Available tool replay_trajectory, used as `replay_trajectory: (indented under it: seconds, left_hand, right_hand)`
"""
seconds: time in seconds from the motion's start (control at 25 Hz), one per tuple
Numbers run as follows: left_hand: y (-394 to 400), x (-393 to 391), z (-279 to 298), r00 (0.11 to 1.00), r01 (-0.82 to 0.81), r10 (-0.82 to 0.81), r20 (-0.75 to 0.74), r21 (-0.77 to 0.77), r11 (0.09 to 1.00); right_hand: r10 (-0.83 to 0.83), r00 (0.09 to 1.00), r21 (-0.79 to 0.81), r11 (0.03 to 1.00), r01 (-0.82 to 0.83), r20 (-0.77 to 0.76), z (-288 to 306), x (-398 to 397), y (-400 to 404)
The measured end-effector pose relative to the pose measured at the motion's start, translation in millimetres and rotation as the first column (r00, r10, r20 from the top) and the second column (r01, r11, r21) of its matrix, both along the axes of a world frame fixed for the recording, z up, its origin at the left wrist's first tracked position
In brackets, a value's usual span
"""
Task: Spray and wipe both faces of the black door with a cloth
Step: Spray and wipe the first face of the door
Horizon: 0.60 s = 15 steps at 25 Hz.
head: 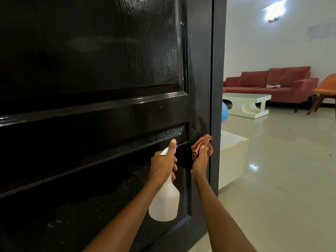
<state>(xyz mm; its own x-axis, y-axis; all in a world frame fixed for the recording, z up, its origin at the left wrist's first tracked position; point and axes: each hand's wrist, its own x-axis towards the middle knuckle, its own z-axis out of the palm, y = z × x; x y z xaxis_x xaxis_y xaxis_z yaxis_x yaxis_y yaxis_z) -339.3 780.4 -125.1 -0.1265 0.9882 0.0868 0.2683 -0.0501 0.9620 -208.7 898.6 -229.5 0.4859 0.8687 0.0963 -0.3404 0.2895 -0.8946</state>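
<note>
The translucent white plastic spray bottle (165,202) carries no label or writing that can be read, and none shows anywhere else in view.

The glossy black panelled wooden door (91,70) fills the left and middle of the view, its raised mouldings catching the light. A patch of wet spray (168,134) glistens along the top edge of the lower panel, just above the bottle's nozzle. The door's edge faces right, toward a room with a polished pale tiled floor (281,179). Well beyond it stand a dusty-red fabric sofa (269,82), a white low coffee table (247,104) with a glass tabletop, and an orange chair on wooden legs (323,90). A lit wall lamp (273,10) glows on the white wall. A low white cabinet (233,157) sits just beside the door's edge.

The left hand (163,164) grips the bottle's neck, fingers curled round it and index finger raised along the spray head, nozzle pointing at the door. The right hand (201,157) holds a rust-orange checked cloth (201,143) bunched in its curled fingers, against the door's right stile near the edge.
</note>
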Motion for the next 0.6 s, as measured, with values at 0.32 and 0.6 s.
replay_trajectory:
  seconds: [0.32, 0.6]
  left_hand:
    - [-42.4, -31.3, -21.1, 0.985, -0.153, 0.132, 0.109, 0.211, 0.965]
    - [-62.5, -64.4, -57.9, 0.989, -0.144, 0.139, 0.043, 0.194, 0.970]
  right_hand:
    - [-0.241, 0.855, 0.335, 0.938, 0.084, 0.460, 61.3, -67.8, -19.8]
    - [-0.245, 0.848, 0.121, 0.970, 0.213, 0.470, -24.5, -86.6, -25.4]
